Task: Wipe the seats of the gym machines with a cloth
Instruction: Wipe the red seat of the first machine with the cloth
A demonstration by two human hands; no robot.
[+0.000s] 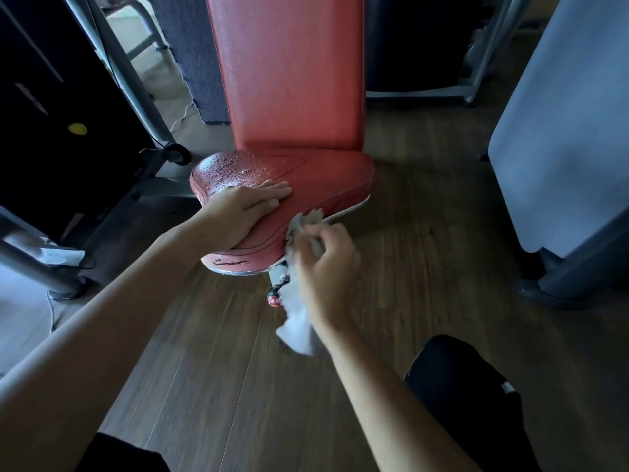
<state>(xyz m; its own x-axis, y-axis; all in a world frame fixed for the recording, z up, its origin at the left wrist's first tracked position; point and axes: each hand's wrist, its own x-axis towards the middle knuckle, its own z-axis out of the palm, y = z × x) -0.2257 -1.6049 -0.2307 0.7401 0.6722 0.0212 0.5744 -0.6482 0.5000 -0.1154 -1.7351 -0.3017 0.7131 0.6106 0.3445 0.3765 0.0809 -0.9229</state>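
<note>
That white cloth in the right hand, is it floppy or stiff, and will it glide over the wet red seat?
Probably floppy: the cloth bunches in the right hand and its loose end hangs down limp. Likely light: it hangs from that one hand. Droplets bead on the seat, so it should slide easily.

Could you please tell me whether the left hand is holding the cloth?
No, the right hand grips the cloth, while the left hand rests flat on the red seat.

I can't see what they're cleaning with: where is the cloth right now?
In the head view, just right of centre: the right hand grips the cloth at the red seat's near right edge, its loose end hanging down.
</note>
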